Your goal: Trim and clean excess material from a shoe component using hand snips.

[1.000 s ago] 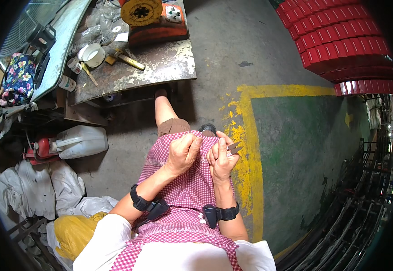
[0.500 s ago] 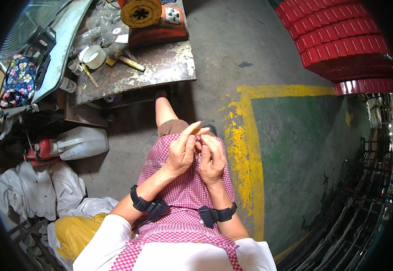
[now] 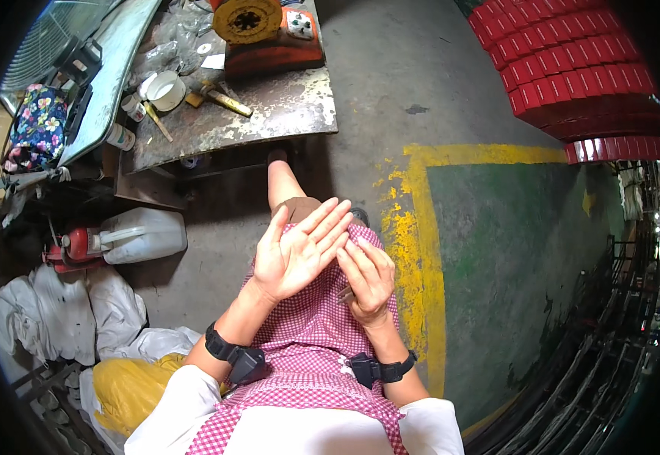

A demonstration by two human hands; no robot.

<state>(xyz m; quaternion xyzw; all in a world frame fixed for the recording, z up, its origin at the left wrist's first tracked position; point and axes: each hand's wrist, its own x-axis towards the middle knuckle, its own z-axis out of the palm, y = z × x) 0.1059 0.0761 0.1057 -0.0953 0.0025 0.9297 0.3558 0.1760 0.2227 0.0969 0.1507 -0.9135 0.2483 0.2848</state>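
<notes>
My left hand (image 3: 299,254) is held flat over my lap, palm up with the fingers spread, and holds nothing. My right hand (image 3: 368,282) sits just to its right, fingers curled down around a small dark piece (image 3: 344,294) that peeks out at the thumb side. The fingertips of both hands nearly touch. Both hands hover above my pink checked apron (image 3: 307,334). Each wrist carries a black band with a small box. What the small piece is I cannot tell.
A worn metal bench (image 3: 269,114) ahead carries a yellow reel (image 3: 246,19), a white cup (image 3: 165,89) and hand tools. A white jerrycan (image 3: 144,235), white sacks (image 3: 64,311) and a yellow bag (image 3: 129,383) lie at my left. Red crates (image 3: 572,68) are stacked far right, beyond a yellow floor line (image 3: 421,227).
Both hands were closed together in front of me, fingers working at something small. My left hand has since opened flat and lifted away; my right hand dropped slightly, still curled.
</notes>
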